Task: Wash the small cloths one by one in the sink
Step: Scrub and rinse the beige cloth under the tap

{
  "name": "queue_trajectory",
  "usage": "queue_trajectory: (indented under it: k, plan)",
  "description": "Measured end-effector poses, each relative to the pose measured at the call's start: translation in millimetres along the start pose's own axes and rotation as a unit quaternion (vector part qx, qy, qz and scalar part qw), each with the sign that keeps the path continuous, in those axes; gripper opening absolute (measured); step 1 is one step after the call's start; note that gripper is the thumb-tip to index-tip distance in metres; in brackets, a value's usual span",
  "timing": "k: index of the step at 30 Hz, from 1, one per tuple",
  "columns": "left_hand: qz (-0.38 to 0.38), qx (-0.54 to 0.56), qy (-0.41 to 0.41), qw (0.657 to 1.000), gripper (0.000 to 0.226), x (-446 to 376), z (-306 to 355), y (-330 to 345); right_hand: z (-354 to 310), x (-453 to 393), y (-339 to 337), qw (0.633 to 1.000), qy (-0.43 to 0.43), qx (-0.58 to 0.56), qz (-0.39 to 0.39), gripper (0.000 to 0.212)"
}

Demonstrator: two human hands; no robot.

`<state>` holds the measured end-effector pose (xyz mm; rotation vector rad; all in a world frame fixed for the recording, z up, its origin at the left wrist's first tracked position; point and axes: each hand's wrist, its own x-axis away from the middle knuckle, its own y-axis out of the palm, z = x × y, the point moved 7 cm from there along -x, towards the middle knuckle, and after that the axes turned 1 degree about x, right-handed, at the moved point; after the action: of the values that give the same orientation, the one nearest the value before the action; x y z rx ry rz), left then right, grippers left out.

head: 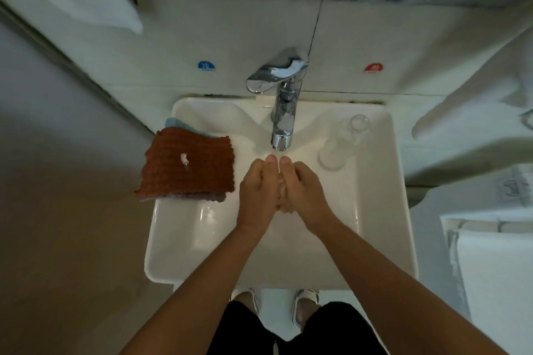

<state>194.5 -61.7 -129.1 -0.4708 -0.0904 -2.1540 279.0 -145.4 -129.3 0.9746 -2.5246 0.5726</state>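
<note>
Under the tap [281, 121], left hand [256, 187] and right hand [305, 187] cupped together, nothing visibly gripped; brown cloth [187, 164] at 9 o'clock on sink [375, 210] rim.

- Left hand [259, 190]: bare; no glove, ring or watch visible.
- Right hand [305, 190]: bare; likewise nothing worn on fingers or wrist.
- Both forearms: bare for the whole length in view, wrist to lower frame edge; no sleeve or cuff seen.
- Legs: black garment [288, 331], two dark panels at bottom centre of the frame, a thin pale gap between them; whether shorts or trousers cannot be told.
- Feet: pair of white open-toed slippers [305, 305], broad strap across each foot, toes showing; left one partly covered by the forearm.
- No markings or logos legible on any clothing.
</note>
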Motion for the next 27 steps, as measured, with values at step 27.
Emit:
queue_trajectory:
  k: [27]
  plan:
    - [-0.166, 0.031, 0.023, 0.985, 0.036, 57.7, 141.1, -70.1, -129.5, 90.4, -102.5, 0.981, -0.178, 0.062, -0.037, 0.026]
